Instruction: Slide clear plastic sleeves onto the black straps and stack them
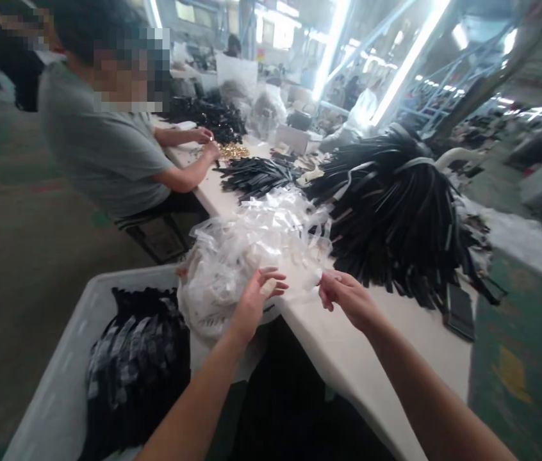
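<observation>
My right hand [345, 296] is closed in a pinch on a small piece of clear plastic [316, 280] above the table's near edge. To its left, my left hand [257, 298] is open, fingers stretched and slightly apart, with a pale patch showing at the fingers. It hovers beside a loose heap of clear plastic strips or bags [275, 224]. Part of that heap rests in or on a white plastic sack [213, 307] at the table's side. Beyond my right hand lies a large tied bundle of black straps [391, 211].
A white crate [54, 390] at lower left holds black straps [131, 358] with clear wrapping. On the white table [371, 378] lie a dark phone-like object [459, 312], smaller black straps [259, 176] and gold-coloured pieces [233, 151]. A co-worker [107, 147] sits at left, handling something small.
</observation>
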A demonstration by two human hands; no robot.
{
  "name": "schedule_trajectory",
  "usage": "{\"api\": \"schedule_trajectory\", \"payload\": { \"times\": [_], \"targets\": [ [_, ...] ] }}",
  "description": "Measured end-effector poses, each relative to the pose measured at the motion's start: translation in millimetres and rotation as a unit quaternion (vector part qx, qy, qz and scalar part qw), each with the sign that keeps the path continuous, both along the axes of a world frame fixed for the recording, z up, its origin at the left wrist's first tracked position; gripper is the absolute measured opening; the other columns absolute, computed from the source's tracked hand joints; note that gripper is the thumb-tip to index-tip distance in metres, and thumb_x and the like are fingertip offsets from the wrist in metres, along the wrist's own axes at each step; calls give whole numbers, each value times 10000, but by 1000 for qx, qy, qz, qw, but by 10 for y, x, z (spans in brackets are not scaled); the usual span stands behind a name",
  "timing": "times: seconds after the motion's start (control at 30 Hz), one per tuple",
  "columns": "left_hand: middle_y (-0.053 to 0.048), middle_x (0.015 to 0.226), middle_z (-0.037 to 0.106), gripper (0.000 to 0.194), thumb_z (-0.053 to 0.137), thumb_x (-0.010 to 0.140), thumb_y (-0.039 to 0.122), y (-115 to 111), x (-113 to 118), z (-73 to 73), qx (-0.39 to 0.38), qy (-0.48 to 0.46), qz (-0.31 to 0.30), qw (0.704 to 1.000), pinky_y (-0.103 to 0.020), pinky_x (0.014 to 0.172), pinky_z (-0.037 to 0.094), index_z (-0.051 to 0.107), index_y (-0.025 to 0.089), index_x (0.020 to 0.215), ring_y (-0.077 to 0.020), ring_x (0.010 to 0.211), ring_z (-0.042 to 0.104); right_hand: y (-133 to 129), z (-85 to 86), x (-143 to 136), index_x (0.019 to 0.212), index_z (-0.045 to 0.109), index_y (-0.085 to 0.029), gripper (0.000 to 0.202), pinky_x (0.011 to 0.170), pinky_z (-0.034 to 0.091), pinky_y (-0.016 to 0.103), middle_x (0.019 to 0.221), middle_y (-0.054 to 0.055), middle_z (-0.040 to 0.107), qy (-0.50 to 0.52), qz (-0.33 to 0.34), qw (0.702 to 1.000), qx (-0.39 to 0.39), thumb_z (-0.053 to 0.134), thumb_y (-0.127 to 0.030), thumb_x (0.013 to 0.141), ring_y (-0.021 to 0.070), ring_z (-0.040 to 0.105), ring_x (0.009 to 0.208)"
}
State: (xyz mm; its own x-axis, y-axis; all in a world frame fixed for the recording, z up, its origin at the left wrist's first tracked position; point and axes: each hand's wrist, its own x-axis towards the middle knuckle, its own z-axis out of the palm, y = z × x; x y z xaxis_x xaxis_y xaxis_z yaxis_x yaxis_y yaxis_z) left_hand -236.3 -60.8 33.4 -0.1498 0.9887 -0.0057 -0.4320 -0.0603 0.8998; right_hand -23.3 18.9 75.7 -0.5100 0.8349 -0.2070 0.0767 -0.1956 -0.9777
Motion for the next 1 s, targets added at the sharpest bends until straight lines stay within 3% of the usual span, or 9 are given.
{"api": "schedule_trajectory", "payload": {
  "times": [0.1, 0.2, 0.33, 0.4, 0.5, 0.63, 0.73, 0.83, 1.0],
  "targets": [
    [-141, 1435, 544, 620, 729, 835, 370, 314, 530, -112, -22, 145, -79, 986, -350, 825, 530, 468, 252, 1384, -209, 964, 677, 438, 30, 303, 847, 630, -163, 360, 482, 415, 249, 559, -21, 569, 77, -12, 995, -70, 637, -519, 908, 97, 466, 418],
    [-83, 1184, 697, 467, 723, 810, 290, 671, 808, -185, -33, 284, -112, 952, -305, 746, 504, 581, 234, 1251, -172, 808, 653, 1044, 201, 219, 870, 615, -167, 356, 505, 469, 262, 610, -8, 598, 76, 15, 996, -44, 623, -521, 909, 95, 483, 424],
    [10, 649, 647, 73, 635, 803, 210, 1324, 753, -191, -116, 308, -20, 944, -253, 560, 408, 664, 203, 870, -140, 537, 545, 2114, 593, -156, 872, 550, -163, 331, 523, 513, 250, 673, 3, 605, -33, -36, 998, 45, 488, -460, 1006, 80, 511, 442],
    [23, 592, 601, 58, 639, 786, 209, 1688, 652, -155, -145, 291, 38, 945, -243, 503, 355, 653, 199, 842, -125, 464, 490, 2613, 772, -319, 930, 546, -148, 263, 582, 547, 263, 769, 24, 636, -54, -48, 995, 72, 520, -397, 1010, 76, 564, 498],
    [29, 591, 583, 148, 645, 786, 239, 2166, 548, -79, -162, 270, 92, 945, -231, 475, 317, 630, 190, 925, -110, 423, 460, 3077, 924, -434, 1003, 563, -107, 262, 703, 589, 367, 882, 69, 668, -114, -52, 985, 118, 739, -245, 867, 152, 677, 672],
    [14, 655, 624, 401, 691, 738, 249, 2499, 553, -42, -176, 206, 133, 953, -221, 480, 323, 568, 175, 1112, -96, 418, 468, 3082, 804, -294, 1032, 647, -68, 365, 977, 510, 491, 1058, 165, 690, -183, -64, 956, 219, 794, -49, 699, 340, 657, 1083],
    [-6, 702, 646, 444, 715, 689, 237, 2547, 625, -81, -177, 156, 139, 962, -219, 497, 353, 565, 173, 1102, -83, 443, 469, 2867, 551, -34, 1257, 624, -104, 570, 1139, 385, 430, 1375, 177, 577, -196, -72, 931, 299, 750, -41, 704, 324, 508, 1318],
    [-15, 735, 647, 371, 730, 677, 274, 2533, 712, -101, -183, 113, 140, 967, -216, 516, 378, 576, 174, 1000, -73, 474, 476, 2710, 369, 212, 1328, 605, -114, 608, 1124, 404, 395, 1458, 173, 512, -211, -67, 916, 336, 698, -46, 731, 262, 582, 1218],
    [-57, 830, 676, 343, 764, 684, 308, 2403, 816, -41, -188, 50, 77, 978, -244, 560, 454, 600, 163, 948, -102, 557, 566, 2491, 357, 505, 1221, 668, -127, 436, 1064, 434, 348, 1449, 160, 507, -221, -92, 894, 380, 637, -68, 790, 219, 606, 1148]
  ]
}}
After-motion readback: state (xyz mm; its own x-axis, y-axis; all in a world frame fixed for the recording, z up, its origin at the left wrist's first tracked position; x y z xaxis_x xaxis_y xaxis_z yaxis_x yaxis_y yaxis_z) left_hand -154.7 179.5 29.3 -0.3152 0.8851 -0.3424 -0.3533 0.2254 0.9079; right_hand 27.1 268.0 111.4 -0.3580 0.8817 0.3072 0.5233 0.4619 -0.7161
